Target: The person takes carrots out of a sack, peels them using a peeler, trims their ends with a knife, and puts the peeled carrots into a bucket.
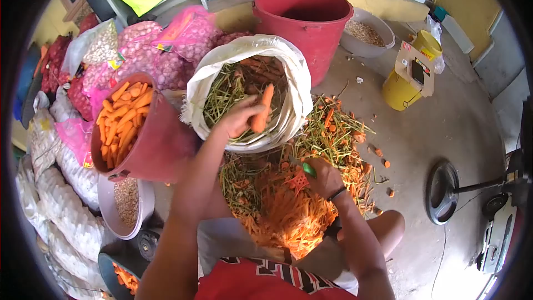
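Note:
Over the mouth of a white sack (302, 72), my left hand (242, 116) holds an orange carrot (262, 109) upright. Inside the sack lie more carrots (264, 69) and green stems (219, 100). Lower and to the right, my right hand (323, 178) is closed on a tool with a green handle (309, 170); its orange head (297, 181) is over the heap. That heap of orange peelings (277, 211) lies on the floor between my legs, with cut stems (325, 133) and carrot ends around it.
A red bucket of peeled carrots (180, 153) leans at the left. Behind the sack stands a tall red bin (316, 36). Basins (145, 205), filled net bags (133, 50) and white sacks (64, 205) line the left. A yellow bucket (395, 91) and a round black base (442, 191) are right.

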Demonstrator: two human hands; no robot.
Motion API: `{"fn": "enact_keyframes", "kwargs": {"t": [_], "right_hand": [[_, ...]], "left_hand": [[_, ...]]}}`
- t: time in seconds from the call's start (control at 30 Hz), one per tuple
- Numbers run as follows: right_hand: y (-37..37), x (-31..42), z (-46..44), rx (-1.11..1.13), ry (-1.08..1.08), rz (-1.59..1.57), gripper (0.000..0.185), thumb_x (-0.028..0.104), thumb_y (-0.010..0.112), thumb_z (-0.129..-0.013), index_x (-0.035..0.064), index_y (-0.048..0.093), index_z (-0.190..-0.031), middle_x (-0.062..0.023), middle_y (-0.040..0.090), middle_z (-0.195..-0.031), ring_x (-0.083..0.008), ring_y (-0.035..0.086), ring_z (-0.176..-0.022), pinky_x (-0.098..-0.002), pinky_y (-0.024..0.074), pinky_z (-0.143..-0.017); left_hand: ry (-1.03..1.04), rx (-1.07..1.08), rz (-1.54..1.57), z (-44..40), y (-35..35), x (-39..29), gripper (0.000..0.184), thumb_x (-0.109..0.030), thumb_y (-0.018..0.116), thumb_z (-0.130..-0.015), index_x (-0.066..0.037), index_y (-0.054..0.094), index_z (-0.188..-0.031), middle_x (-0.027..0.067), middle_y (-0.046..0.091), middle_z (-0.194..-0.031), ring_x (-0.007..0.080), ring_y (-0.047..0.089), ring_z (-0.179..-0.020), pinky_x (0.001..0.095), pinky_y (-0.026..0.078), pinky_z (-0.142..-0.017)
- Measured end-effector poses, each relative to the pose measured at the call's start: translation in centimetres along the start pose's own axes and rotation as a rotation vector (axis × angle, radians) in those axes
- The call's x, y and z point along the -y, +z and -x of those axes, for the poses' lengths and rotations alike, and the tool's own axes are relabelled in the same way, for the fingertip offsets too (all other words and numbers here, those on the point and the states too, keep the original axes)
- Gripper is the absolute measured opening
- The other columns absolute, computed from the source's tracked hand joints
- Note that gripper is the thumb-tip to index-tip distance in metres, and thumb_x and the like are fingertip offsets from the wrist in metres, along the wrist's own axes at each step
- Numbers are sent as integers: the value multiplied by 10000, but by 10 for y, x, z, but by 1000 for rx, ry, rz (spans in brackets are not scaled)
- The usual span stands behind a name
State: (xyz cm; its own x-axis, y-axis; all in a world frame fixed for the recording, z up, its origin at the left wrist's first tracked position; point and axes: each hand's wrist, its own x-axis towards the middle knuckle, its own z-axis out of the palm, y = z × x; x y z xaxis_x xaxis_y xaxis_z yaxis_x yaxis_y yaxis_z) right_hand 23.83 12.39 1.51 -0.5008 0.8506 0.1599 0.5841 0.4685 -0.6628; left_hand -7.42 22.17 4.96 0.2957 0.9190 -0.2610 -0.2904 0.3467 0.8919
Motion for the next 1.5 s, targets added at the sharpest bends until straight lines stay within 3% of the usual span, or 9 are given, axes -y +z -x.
{"fn": "enact_keyframes", "kwargs": {"t": [0.4,0.57,0.6,0.7,0.83,1.13,1.37,1.43,1.5], "right_hand": [[35,52,46,43,51,-19,197,139,617,-838,49,617,-1014,-216,635,-908,-402,634,-827,-477,517,-718],[46,47,50,86,213,104,310,267,663,-838,22,621,-1022,-210,667,-912,-377,652,-846,-427,526,-742],[46,26,43,372,332,223,477,383,688,-812,36,616,-1131,-210,677,-932,-360,663,-889,-426,528,-788],[26,24,46,321,293,191,605,462,732,-780,44,584,-1192,-190,687,-955,-335,674,-898,-409,532,-792],[25,43,54,68,115,20,658,444,824,-716,32,579,-1167,-157,687,-978,-292,684,-873,-367,539,-766],[18,54,55,-192,-300,-11,604,367,867,-667,91,587,-1126,-131,669,-975,-287,689,-822,-370,566,-699],[-2,41,52,-356,41,-42,553,353,873,-673,60,578,-1038,-89,690,-858,-217,689,-720,-339,571,-636],[21,60,56,-328,-386,-74,557,356,874,-670,48,576,-1025,-99,687,-858,-222,689,-721,-337,571,-636],[20,49,52,-329,-317,19,567,361,877,-663,43,575,-1024,-100,687,-842,-231,688,-703,-335,570,-626]], "left_hand": [[264,-231,-563,158,109,123,327,-331,622,-943,-19,660,-1034,-28,550,-687,61,482,-590,243,393,-549],[120,-76,-406,176,105,120,363,-326,601,-959,0,632,-1115,4,591,-829,67,516,-710,235,418,-625],[95,-50,-346,175,103,123,366,-320,601,-959,-3,627,-1142,9,595,-847,68,517,-712,233,421,-628],[326,-191,-264,172,103,126,386,-285,596,-963,-16,584,-1239,35,603,-982,83,545,-783,236,451,-658],[133,-209,271,170,87,144,421,-187,508,-992,-116,439,-1401,53,527,-1282,142,595,-1019,283,521,-824],[-77,-35,303,176,117,144,357,-190,469,-997,-105,482,-1343,60,593,-1176,161,624,-982,297,558,-788],[-102,-40,389,175,117,139,385,-193,494,-984,-94,471,-1356,66,594,-1165,148,614,-921,279,526,-726],[-83,-57,432,171,122,138,402,-193,510,-976,-85,469,-1361,70,595,-1167,147,611,-926,271,508,-749],[-72,17,418,175,117,144,398,-198,514,-975,-76,478,-1351,69,595,-1175,153,610,-956,281,507,-775]]}}
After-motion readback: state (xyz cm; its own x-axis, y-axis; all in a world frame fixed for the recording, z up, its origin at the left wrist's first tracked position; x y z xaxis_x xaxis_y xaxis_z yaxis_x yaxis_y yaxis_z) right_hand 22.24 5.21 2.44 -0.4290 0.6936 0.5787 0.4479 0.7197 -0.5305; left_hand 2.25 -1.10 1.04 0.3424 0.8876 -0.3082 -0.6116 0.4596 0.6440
